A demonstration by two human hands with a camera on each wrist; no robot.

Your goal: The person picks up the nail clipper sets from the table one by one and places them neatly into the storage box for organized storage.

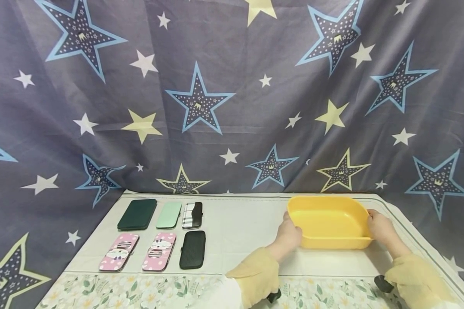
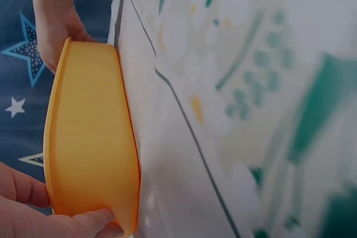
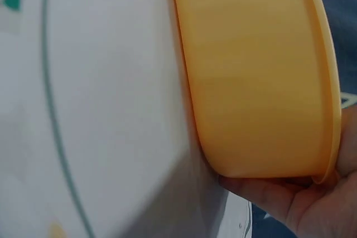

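A yellow plastic tub (image 1: 328,242) with rounded corners stands on the right side of the table, its inside bare. At its left end my left hand (image 1: 288,236) grips the wall, and in the left wrist view the thumb (image 2: 92,221) lies along the outside while fingers reach the rim. My right hand (image 1: 380,227) holds the opposite end. Seen from the right wrist, that hand (image 3: 312,210) wraps the end wall near the rim, a digit stretching toward the base. The tub's underside is close against the cloth in both wrist views.
Two rows of small flat cases lie at left: dark green (image 1: 137,214), mint (image 1: 169,215), black-and-plaid (image 1: 192,215), two pink patterned ones (image 1: 119,252), and ribbed black (image 1: 193,249). A pale cloth (image 1: 239,240) with a floral front covers the table. A starry curtain (image 1: 232,128) hangs behind.
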